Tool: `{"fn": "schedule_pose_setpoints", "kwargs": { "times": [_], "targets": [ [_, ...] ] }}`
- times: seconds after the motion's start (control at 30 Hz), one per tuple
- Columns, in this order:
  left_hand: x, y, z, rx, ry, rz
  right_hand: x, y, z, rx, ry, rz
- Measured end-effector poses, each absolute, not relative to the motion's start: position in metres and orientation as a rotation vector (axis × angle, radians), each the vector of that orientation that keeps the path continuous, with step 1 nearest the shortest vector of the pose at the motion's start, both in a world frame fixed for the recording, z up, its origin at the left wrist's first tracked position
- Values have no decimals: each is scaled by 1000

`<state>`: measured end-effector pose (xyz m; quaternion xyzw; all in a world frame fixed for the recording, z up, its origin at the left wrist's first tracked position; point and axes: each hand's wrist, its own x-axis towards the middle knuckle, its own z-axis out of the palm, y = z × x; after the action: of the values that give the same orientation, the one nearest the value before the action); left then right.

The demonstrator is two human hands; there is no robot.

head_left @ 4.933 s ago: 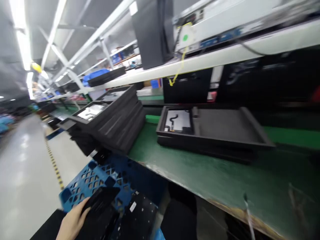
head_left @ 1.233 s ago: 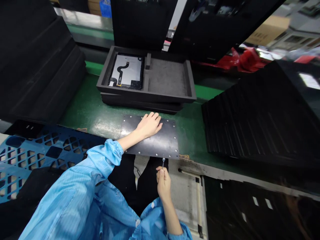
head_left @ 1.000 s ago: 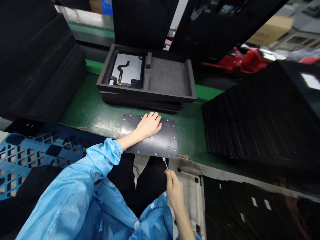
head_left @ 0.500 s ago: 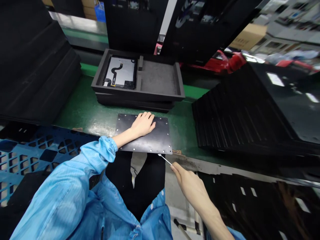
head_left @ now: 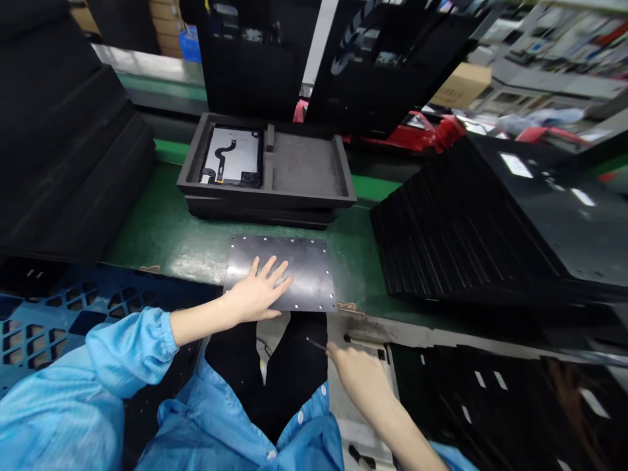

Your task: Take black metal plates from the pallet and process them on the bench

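Note:
A dark rectangular plate (head_left: 307, 275) with small bright dots along its edges lies at the front edge of the green bench. Over its left half is my left hand (head_left: 258, 291), fingers spread, palm down, holding nothing. My right hand (head_left: 356, 369) is closed round a thin tool (head_left: 316, 343), whose tip points left, below the plate's front edge and apart from it. Behind the plate, a grey foam tray (head_left: 265, 195) holds a flat panel (head_left: 238, 156) with a black curved strip in its left compartment; its right compartment has nothing in it.
Stacks of black trays (head_left: 53, 144) rise at the left. At the right stand several black stacked pieces (head_left: 441, 229). A blue perforated crate (head_left: 49, 320) is at the lower left, and dark panels (head_left: 490, 399) lie at the lower right. A cardboard box (head_left: 461, 86) is farther back.
My left hand has moved left and nearer to me, with its fingers now spread. My right hand and the tool have moved down, away from the plate's edge. The view has tilted slightly up.

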<state>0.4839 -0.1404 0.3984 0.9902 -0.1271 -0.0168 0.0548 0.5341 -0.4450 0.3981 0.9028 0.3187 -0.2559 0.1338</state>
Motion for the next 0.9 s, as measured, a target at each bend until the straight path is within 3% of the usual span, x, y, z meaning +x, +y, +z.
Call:
{"fn": "schedule_pose_setpoints", "kwargs": {
  "times": [0.27, 0.43, 0.5, 0.67, 0.9],
  "targets": [
    [543, -131, 394, 2920, -128, 96, 504, -463, 352, 3611, 814, -1543],
    [618, -140, 387, 2833, 101, 240, 498, -429, 319, 4047, 540, -1124],
    [629, -148, 383, 2839, 47, 289, 495, -423, 309, 4139, 419, -1105],
    [625, -155, 377, 2883, 3, 347, 486, -429, 289, 4175, 240, -1191],
    [627, -154, 377, 2965, -20, 331, 488, -423, 275, 4123, 504, -846]
  ]
}}
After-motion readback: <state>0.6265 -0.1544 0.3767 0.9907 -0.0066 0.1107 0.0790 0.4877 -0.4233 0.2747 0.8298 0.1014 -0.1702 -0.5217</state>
